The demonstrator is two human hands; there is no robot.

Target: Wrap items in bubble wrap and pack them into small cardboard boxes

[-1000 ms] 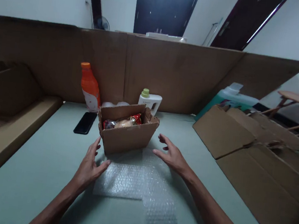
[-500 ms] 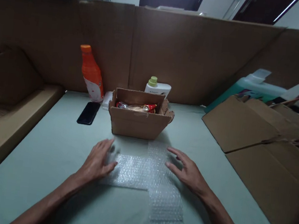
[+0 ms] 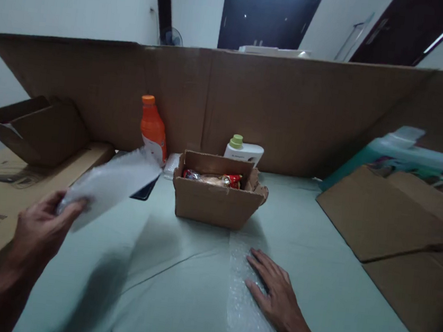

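Note:
My left hand (image 3: pixel 44 226) pinches one end of a sheet of bubble wrap (image 3: pixel 113 180), lifted over the left side of the table and blurred by motion. A long strip of bubble wrap (image 3: pixel 243 309) lies on the pale green cloth below the cardboard box. On its right edge rests my right hand (image 3: pixel 273 292), fingers spread and nearly flat. Just beyond stands the small open cardboard box (image 3: pixel 209 202), with shiny red and clear packets (image 3: pixel 214 179) inside.
Behind the box are an orange bottle (image 3: pixel 154 129) and a white bottle with a green cap (image 3: pixel 245 151). A phone (image 3: pixel 145 190) is partly hidden by the raised sheet. Flattened cardboard (image 3: pixel 387 217) and a teal jug (image 3: pixel 382 155) are at right; another open box (image 3: pixel 49 130) is at left.
My left hand has picked up the crosswise bubble wrap sheet and carried it up to the left. My right hand has come down onto the remaining strip. The view has tilted upward.

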